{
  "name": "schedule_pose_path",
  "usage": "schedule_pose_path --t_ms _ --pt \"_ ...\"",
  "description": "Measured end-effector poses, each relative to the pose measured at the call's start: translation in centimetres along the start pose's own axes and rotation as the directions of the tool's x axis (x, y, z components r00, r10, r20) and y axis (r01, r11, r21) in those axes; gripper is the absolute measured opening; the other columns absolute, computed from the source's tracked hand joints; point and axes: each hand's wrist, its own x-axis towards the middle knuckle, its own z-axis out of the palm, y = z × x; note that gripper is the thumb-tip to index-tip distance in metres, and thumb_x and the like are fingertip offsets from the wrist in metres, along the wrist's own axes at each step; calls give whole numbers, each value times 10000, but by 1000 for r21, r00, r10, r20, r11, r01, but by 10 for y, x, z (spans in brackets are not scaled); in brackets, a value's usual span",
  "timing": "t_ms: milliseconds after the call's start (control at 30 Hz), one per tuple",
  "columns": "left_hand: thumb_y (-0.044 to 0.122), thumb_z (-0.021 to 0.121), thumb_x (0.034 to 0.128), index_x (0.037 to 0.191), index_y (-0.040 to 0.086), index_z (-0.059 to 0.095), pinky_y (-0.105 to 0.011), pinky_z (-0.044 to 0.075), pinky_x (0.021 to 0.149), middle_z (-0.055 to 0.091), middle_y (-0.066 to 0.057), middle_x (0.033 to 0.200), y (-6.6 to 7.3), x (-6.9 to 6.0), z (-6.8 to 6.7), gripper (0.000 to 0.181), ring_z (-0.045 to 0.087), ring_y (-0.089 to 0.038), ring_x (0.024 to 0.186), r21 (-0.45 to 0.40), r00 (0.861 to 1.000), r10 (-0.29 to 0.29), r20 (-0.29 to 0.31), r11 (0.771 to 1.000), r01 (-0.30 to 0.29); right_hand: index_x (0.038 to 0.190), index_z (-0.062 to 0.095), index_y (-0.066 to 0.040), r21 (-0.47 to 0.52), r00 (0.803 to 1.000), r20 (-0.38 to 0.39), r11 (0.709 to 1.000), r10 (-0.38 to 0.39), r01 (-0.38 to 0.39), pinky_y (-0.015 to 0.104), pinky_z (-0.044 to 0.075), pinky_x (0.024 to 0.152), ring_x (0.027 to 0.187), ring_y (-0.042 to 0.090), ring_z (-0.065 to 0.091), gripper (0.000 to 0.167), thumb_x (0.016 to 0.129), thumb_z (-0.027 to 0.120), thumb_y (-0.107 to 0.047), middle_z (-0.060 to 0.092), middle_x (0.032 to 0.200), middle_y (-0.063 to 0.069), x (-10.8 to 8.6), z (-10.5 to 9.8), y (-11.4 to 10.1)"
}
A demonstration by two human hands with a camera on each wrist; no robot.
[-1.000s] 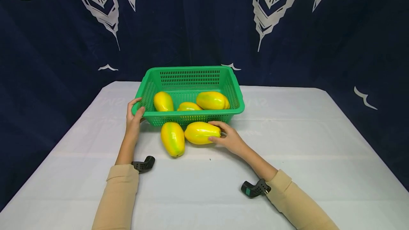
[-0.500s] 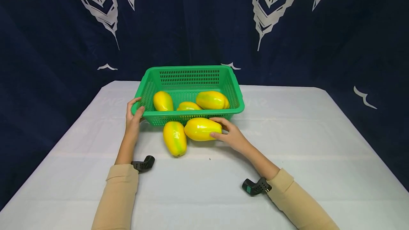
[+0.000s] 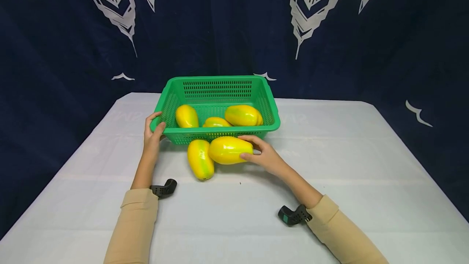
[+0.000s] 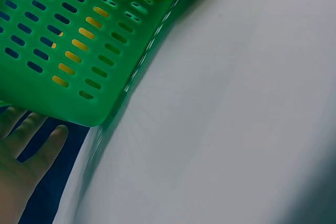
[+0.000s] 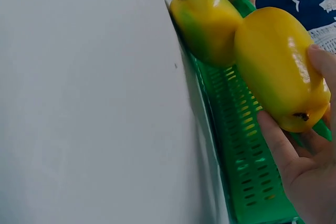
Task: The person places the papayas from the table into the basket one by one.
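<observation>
My left hand [image 3: 153, 133] grips the near left corner of a green plastic basket [image 3: 220, 130] with slotted sides. In front of the basket, my right hand [image 3: 265, 157] holds a yellow papaya [image 3: 228, 150] by its right end, thumb on the near side and fingers on the far side. That papaya lies crosswise and appears slightly off the table, as a shadow shows beneath it. Its left end meets or overlaps a second yellow-green papaya [image 3: 200, 159] on the cloth. Through the right wrist view, the held papaya [image 5: 278, 64] shows its dark stem end between thumb and fingers.
Several yellow papayas lie inside the basket, one at the left [image 3: 187, 116], one low in the middle [image 3: 217, 122] and more at the right [image 3: 242, 115]. A white cloth covers the table [image 3: 329, 154]. Behind it hangs a dark blue printed curtain [image 3: 234, 31].
My right hand has raised its papaya a little, then shifted it slightly left and down. The papaya beside it has nudged a bit to the right. The left hand and basket stay put.
</observation>
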Motion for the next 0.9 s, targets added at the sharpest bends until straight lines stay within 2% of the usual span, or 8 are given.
schedule_pose_path --t_ms 267,433,633,900 --pt "224 434 927 1323 220 363 -298 377 830 313 -12 1335 1 1 1 403 425 -154 995 -10 1000 3 4 1000 -3 1302 468 -109 63 1000 21 998 -10 9 342 491 870 1163 319 474 517 822 660 -130 446 1336 116 -2 1 -15" --pt "200 422 925 1330 196 349 -305 370 834 345 -47 1284 9 -3 2 412 423 -176 1011 -15 1000 -11 7 1000 11 1296 472 -98 68 999 15 997 -28 27 301 502 848 1132 306 487 508 822 657 -113 459 1323 122 -3 0 -20" --pt "206 414 923 1345 163 331 -304 357 846 307 -60 1329 21 -12 6 432 405 -182 1020 7 1000 -7 14 1000 7 1298 472 -109 73 999 9 997 -31 30 290 508 830 1135 303 489 515 819 662 -119 456 1328 110 -4 -3 -25" --pt "202 424 920 1341 154 336 -311 351 864 280 -67 1378 24 -14 7 432 382 -230 1083 -9 1000 -10 11 1000 10 1300 467 -113 68 1000 -6 997 -23 23 316 505 841 1162 302 485 523 818 668 -150 454 1322 108 -8 -9 -36"
